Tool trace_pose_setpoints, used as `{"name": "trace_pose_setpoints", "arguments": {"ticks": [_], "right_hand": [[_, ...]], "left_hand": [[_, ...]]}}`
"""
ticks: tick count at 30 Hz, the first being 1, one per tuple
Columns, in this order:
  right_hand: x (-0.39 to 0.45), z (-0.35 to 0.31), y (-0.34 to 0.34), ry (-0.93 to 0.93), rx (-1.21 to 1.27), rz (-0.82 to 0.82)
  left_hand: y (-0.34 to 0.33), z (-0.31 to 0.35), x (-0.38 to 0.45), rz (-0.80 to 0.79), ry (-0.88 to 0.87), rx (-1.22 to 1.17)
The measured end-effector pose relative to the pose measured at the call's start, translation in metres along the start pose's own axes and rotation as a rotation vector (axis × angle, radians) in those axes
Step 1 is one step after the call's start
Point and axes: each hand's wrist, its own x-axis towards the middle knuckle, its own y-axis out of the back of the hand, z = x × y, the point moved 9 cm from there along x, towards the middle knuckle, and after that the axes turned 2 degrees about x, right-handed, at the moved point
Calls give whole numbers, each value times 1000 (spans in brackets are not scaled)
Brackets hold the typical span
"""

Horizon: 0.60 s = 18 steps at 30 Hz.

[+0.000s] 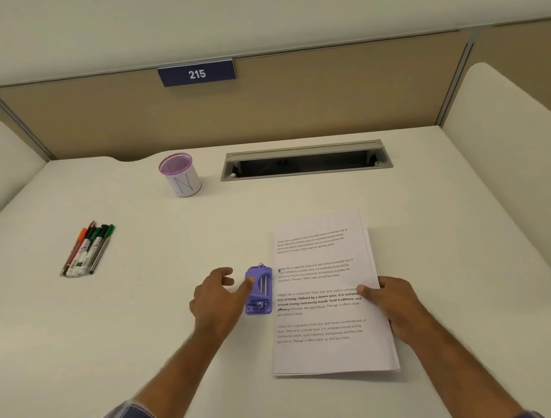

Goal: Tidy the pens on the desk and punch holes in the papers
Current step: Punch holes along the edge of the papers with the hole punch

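A stack of printed papers [331, 349] lies on the white desk [186, 347], right of centre. A purple hole punch [258, 290] sits against the stack's left edge. My left hand [217, 299] is beside the punch, its thumb touching the punch's top while the other fingers stay spread and relaxed. At the stack's right edge my right hand [393, 305] grips the papers, thumb on top of the sheets. Several marker pens [87, 248] lie bundled together at the far left. A white pen cup with a purple rim [181, 175] stands at the back, nothing showing inside it.
An open cable slot [305, 162] is set into the desk at the back, right of the cup. A tan partition with a "215" sign [196, 74] closes the rear. White side dividers [509, 144] flank the desk.
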Motion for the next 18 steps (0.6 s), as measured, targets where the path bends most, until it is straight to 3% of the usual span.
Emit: {"name": "trace_pose_setpoints", "arguments": {"ticks": [9,14,18], "right_hand": [[-1,-9,31,21,65,29],[-7,-24,41,55,129,7],[-11,-44,45,109,152,-15]], "left_hand": [[-7,0,-11,23,11,-37],[3,30,-18,141,-76,-43],[4,64,-20,147,-186,-141]]}}
